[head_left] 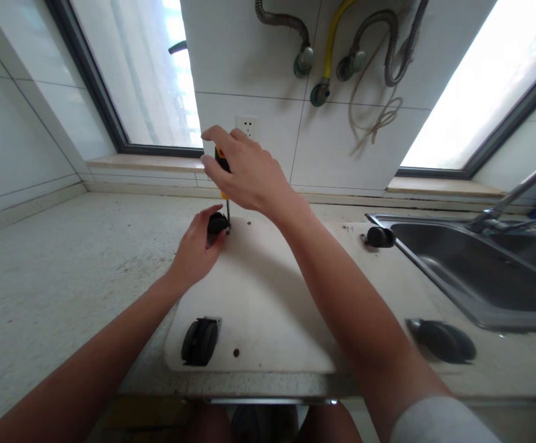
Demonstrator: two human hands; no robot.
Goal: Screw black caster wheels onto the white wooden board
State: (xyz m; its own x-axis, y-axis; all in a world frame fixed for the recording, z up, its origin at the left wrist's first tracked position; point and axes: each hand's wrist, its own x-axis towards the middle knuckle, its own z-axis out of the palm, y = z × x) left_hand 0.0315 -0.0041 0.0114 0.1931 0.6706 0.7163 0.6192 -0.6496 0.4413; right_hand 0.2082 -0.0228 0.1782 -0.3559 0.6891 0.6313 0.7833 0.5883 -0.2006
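Note:
A white board (268,289) lies on the countertop with black caster wheels at its corners. My left hand (197,249) grips the caster wheel (216,224) at the far left corner, thumb and fingers on either side of it. Above that corner, my right hand (249,169) is around the black and yellow handle of a screwdriver (223,161). Its shaft points down beside the wheel, with the tip at the mounting plate; the screw there is too small to make out. The near left caster wheel (200,341) stands apart from both hands.
On the right are another caster wheel (380,237), a near right caster wheel (447,340) and a steel sink (471,264) with a faucet (493,215). Hoses, a yellow pipe (330,46) and a wall socket (248,126) are on the tiled wall. Speckled countertop (74,277) extends left.

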